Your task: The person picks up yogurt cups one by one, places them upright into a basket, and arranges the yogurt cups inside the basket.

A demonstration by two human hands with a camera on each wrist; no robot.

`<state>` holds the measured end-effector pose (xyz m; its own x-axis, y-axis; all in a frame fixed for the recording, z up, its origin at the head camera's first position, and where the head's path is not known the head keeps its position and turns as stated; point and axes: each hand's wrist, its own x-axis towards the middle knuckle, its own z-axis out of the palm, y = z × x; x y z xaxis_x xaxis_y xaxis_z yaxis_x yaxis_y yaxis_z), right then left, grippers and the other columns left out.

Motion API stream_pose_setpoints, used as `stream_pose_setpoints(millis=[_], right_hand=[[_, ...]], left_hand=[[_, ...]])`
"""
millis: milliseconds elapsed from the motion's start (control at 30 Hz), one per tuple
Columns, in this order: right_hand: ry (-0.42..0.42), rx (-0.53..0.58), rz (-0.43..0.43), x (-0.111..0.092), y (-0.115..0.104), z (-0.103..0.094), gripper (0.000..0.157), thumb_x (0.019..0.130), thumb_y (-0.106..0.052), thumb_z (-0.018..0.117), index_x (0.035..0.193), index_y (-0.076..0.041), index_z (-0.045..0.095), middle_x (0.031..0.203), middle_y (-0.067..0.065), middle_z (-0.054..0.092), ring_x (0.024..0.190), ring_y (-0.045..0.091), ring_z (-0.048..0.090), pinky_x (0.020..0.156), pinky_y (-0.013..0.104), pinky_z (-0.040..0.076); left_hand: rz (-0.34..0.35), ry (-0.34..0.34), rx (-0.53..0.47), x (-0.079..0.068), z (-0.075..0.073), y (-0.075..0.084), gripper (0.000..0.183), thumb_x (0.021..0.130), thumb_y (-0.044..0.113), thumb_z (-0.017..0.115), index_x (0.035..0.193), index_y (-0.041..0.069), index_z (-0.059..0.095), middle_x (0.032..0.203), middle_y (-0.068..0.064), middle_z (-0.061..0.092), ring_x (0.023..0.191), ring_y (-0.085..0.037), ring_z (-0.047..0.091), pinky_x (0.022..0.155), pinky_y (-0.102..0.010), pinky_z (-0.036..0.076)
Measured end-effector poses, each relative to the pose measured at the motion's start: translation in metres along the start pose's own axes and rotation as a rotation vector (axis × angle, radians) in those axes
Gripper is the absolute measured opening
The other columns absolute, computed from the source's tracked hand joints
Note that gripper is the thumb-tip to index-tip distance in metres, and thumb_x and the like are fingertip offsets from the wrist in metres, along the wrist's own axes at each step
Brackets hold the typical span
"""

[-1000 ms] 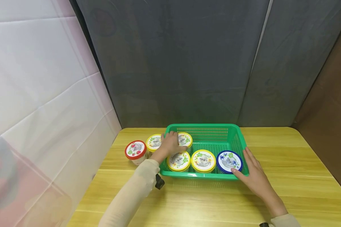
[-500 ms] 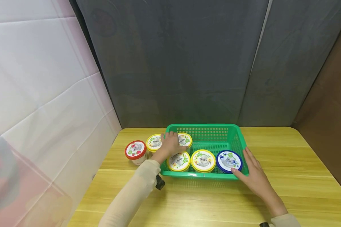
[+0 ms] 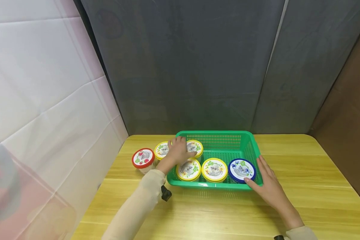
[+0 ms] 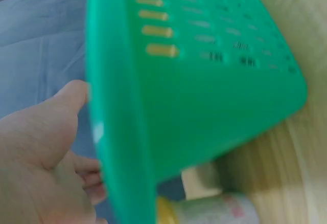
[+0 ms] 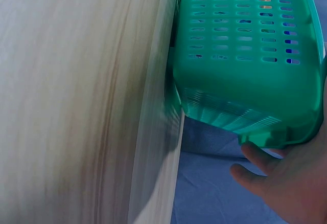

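Note:
A green basket (image 3: 228,186) holds several tubs. My left hand (image 3: 177,151) reaches over its left rim, fingers over the rear left tub with a yellow lid (image 3: 195,146), thumb above the gap in front of it. Along the front stand a yellow-lidded tub (image 3: 188,171), another yellow-lidded tub (image 3: 215,170) and a blue-lidded tub (image 3: 242,170). My right hand (image 3: 268,185) rests at the front right corner, fairly straight fingers along the outside, thumb over the rim by the blue lid. In the right wrist view the fingers are spread beside the basket corner.
Left of the basket, on the wooden table (image 3: 300,173), stand a red-lidded tub (image 3: 143,159) and a yellow-lidded tub (image 3: 162,150) partly behind my left hand. A grey curtain (image 3: 192,73) hangs behind the table, with a pale printed sheet (image 3: 48,83) on the left.
My left hand has shifted slightly left and up, off the rear left tub's lid a little. The right hand and the tubs hold still.

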<state>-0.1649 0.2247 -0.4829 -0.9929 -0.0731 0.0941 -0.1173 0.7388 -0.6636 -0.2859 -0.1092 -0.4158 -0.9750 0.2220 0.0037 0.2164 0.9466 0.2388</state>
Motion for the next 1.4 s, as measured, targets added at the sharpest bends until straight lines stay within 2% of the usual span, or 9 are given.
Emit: stream_pose_setpoints(millis=[133, 267, 433, 633, 833, 1067, 1233, 1400], right_hand=[[-0.004, 0.0, 0.003, -0.001, 0.001, 0.001, 0.098, 0.085, -0.061, 0.056, 0.153, -0.02, -0.001, 0.162, 0.001, -0.006, 0.145, 0.046, 0.009, 0.099, 0.077, 0.02], [0.014, -0.013, -0.005, -0.001, 0.002, 0.0, 0.097, 0.085, -0.06, 0.056, 0.153, -0.019, 0.0, 0.162, 0.002, -0.006, 0.143, 0.049, 0.013, 0.097, 0.078, 0.022], [0.01, -0.005, -0.007, -0.001, 0.002, -0.001, 0.098, 0.085, -0.06, 0.056, 0.153, -0.018, -0.001, 0.162, 0.002, -0.007, 0.144, 0.048, 0.011, 0.098, 0.077, 0.022], [0.026, -0.024, -0.02, 0.0, 0.002, 0.0, 0.097, 0.086, -0.059, 0.056, 0.153, -0.017, 0.001, 0.162, 0.001, -0.007, 0.142, 0.049, 0.013, 0.093, 0.079, 0.023], [0.028, -0.023, -0.021, 0.001, 0.003, 0.001, 0.097, 0.085, -0.058, 0.057, 0.153, -0.017, 0.001, 0.162, 0.002, -0.007, 0.142, 0.05, 0.014, 0.094, 0.079, 0.023], [0.023, -0.02, -0.015, -0.001, 0.001, -0.002, 0.096, 0.086, -0.058, 0.057, 0.153, -0.018, 0.001, 0.162, 0.002, -0.007, 0.141, 0.052, 0.015, 0.094, 0.079, 0.023], [0.014, -0.001, -0.01, -0.001, 0.001, -0.002, 0.096, 0.086, -0.057, 0.057, 0.153, -0.018, -0.001, 0.161, 0.0, -0.009, 0.142, 0.051, 0.013, 0.095, 0.078, 0.023], [0.001, 0.011, -0.009, 0.001, 0.002, 0.001, 0.097, 0.086, -0.058, 0.057, 0.153, -0.02, -0.002, 0.161, 0.0, -0.009, 0.142, 0.05, 0.013, 0.096, 0.078, 0.023]], left_hand=[[0.04, 0.076, -0.026, -0.006, -0.013, -0.014, 0.084, 0.083, 0.052, 0.063, 0.144, 0.002, 0.032, 0.148, -0.016, 0.035, 0.136, -0.039, 0.028, 0.115, -0.059, 0.014], [0.05, 0.13, -0.04, -0.012, -0.026, -0.035, 0.083, 0.084, 0.05, 0.064, 0.144, 0.003, 0.033, 0.147, -0.016, 0.035, 0.135, -0.038, 0.028, 0.115, -0.059, 0.014], [0.024, 0.139, -0.084, -0.021, -0.041, -0.064, 0.083, 0.085, 0.049, 0.063, 0.145, 0.002, 0.03, 0.15, -0.017, 0.031, 0.137, -0.039, 0.025, 0.116, -0.059, 0.011], [-0.005, 0.168, -0.043, -0.034, -0.047, -0.096, 0.084, 0.084, 0.047, 0.065, 0.144, 0.0, 0.03, 0.148, -0.02, 0.033, 0.135, -0.042, 0.028, 0.113, -0.06, 0.011], [-0.06, 0.175, -0.02, -0.05, -0.043, -0.123, 0.086, 0.082, 0.044, 0.068, 0.145, -0.001, 0.029, 0.148, -0.024, 0.032, 0.134, -0.047, 0.029, 0.112, -0.065, 0.01], [-0.1, 0.163, -0.007, -0.063, -0.026, -0.149, 0.091, 0.078, 0.049, 0.071, 0.143, -0.001, 0.032, 0.146, -0.024, 0.036, 0.132, -0.047, 0.032, 0.11, -0.069, 0.009], [-0.126, 0.154, 0.004, -0.068, -0.012, -0.162, 0.094, 0.076, 0.055, 0.07, 0.142, 0.0, 0.033, 0.146, -0.024, 0.038, 0.131, -0.046, 0.036, 0.109, -0.069, 0.012], [-0.145, 0.145, -0.004, -0.073, -0.003, -0.167, 0.093, 0.078, 0.055, 0.068, 0.143, -0.001, 0.032, 0.148, -0.025, 0.034, 0.131, -0.047, 0.035, 0.109, -0.069, 0.013]])
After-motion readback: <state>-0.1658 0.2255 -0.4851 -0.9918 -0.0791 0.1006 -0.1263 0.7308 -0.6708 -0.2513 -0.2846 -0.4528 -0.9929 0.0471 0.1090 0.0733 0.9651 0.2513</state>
